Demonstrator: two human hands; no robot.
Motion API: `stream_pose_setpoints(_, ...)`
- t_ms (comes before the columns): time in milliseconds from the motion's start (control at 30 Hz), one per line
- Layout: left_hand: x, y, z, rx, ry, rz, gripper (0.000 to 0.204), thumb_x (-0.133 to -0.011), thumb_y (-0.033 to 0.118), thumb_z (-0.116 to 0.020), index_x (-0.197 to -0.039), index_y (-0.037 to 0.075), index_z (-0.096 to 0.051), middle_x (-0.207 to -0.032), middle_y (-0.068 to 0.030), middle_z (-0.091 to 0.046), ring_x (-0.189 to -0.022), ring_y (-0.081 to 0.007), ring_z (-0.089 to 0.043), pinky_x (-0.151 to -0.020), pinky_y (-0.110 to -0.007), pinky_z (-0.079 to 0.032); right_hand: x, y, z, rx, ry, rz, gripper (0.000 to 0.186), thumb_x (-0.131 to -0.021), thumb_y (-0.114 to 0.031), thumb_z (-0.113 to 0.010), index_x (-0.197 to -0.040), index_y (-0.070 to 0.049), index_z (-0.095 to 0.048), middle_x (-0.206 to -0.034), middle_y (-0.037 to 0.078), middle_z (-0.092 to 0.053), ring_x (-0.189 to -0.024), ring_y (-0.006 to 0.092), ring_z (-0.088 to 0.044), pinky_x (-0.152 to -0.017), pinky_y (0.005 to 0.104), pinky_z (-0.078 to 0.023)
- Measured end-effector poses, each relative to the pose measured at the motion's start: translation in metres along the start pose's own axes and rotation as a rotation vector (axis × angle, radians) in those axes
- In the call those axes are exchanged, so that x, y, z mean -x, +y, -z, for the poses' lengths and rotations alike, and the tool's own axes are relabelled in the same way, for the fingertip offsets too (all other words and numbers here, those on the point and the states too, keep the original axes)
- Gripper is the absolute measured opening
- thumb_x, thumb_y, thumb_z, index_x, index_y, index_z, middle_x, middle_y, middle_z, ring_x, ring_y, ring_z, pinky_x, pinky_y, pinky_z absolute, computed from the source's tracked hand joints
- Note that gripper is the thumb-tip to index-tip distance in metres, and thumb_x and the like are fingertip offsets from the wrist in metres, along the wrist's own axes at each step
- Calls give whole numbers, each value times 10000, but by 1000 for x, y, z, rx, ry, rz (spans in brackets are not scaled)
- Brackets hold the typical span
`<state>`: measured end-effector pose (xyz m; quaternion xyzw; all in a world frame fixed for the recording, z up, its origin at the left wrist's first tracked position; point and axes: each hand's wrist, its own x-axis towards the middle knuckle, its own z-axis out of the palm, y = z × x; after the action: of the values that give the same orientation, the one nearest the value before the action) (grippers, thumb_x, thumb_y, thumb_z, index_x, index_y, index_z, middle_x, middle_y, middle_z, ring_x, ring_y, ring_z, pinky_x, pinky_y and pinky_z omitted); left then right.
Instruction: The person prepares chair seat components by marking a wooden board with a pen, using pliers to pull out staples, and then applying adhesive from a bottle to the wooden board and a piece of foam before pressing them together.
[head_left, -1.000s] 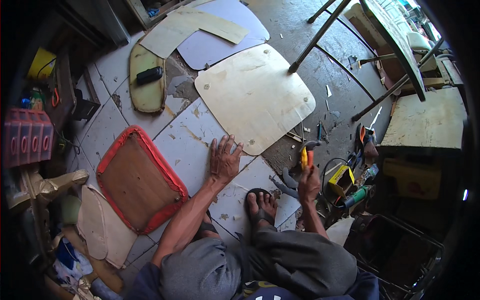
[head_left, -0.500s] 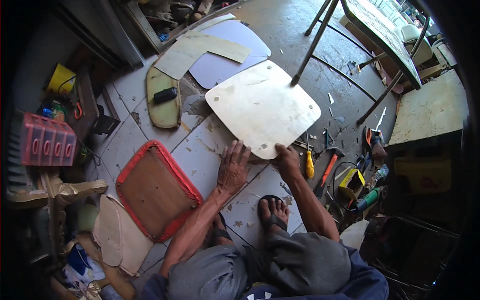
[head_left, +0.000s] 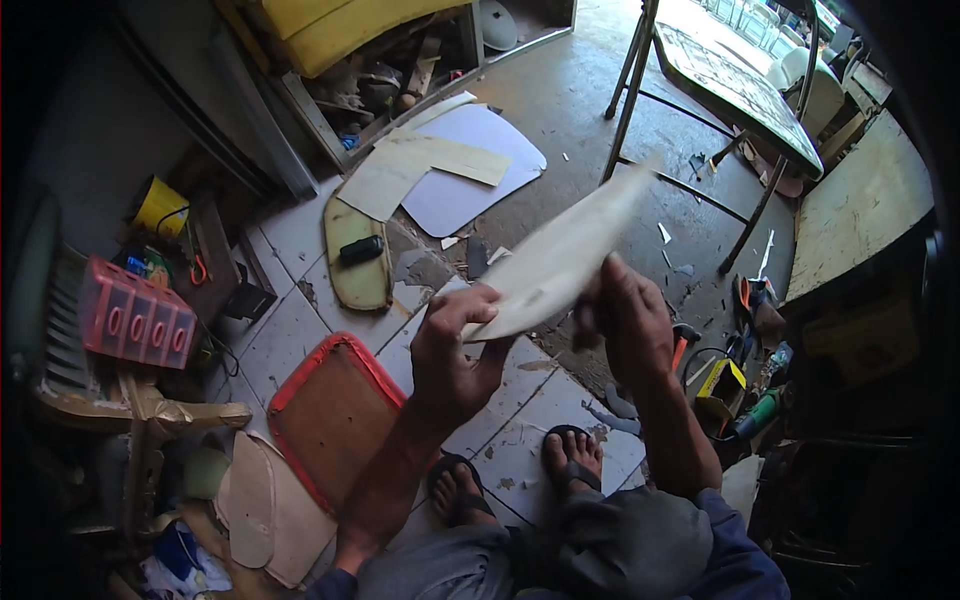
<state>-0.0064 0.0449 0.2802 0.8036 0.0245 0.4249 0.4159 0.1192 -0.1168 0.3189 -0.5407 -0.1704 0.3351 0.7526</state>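
Observation:
A pale, round-cornered wooden board (head_left: 560, 255) is raised off the floor and tilted, so it looks narrow; its far end is blurred. My left hand (head_left: 455, 345) grips its near left end, with the thumb and fingers closed round the edge. My right hand (head_left: 635, 325) is up against the board's right edge, its fingers bent and smeared by motion; whether it grips the board cannot be made out. On the floor to the left, by my left forearm, lies a brown panel with a red padded border (head_left: 335, 430).
Beyond the board lie a lilac panel (head_left: 475, 190), pale offcuts (head_left: 385, 175) and a greenish pad (head_left: 345, 270) bearing a black object (head_left: 361, 251). Metal chair legs (head_left: 750, 220) stand far right. A green power tool (head_left: 757, 412) lies right; a red drawer box (head_left: 140, 315) sits left.
The board has come up off the floor and tipped steeply. My left hand, earlier flat beside its near edge, now grips it. My right hand has risen and moved right.

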Motion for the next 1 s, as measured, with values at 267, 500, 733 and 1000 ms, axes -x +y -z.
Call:
stream_pose_setpoints(267, 17, 36, 31, 458, 171, 748, 236, -996, 109, -575, -1185, -17, -637, -1085, -67, -685, -941, -93, -599, -837, -263, -485, 8, 50, -45, 648, -86, 529, 420, -850, -21, -716, -1256, -49, -613, -1154, 135, -620, -989, 210, -635, -752, 307, -585)
stream_pose_setpoints(500, 47, 37, 20, 808, 186, 978, 321, -1012, 142, -553, -1285, -22, -596, -1166, -81, -658, -1020, -120, -599, -907, -264, -474, 13, 68, -52, 808, 9, 499, 303, -831, -79, -740, -1129, -62, -686, -1017, 104, -671, -865, 225, -668, -683, 309, -556)
stream_pose_setpoints(733, 55, 34, 19, 810, 155, 979, 325, -1016, 147, -543, -1288, -23, -592, -1161, -84, -656, -1002, -122, -603, -902, -273, -484, 7, 82, -32, 733, -39, 457, 193, -825, -53, -732, -1016, -38, -706, -921, 96, -690, -772, 236, -691, -671, 328, -554)
stream_pose_setpoints(1000, 59, 28, 20, 827, 148, 1036, 277, -1010, 136, -551, -1228, -24, -613, -1100, -81, -668, -966, -116, -609, -866, -271, -500, 8, 89, -31, 912, -108, 714, 236, -836, -24, -705, -1069, -44, -674, -894, 98, -656, -726, 262, -660, -656, 352, -544)
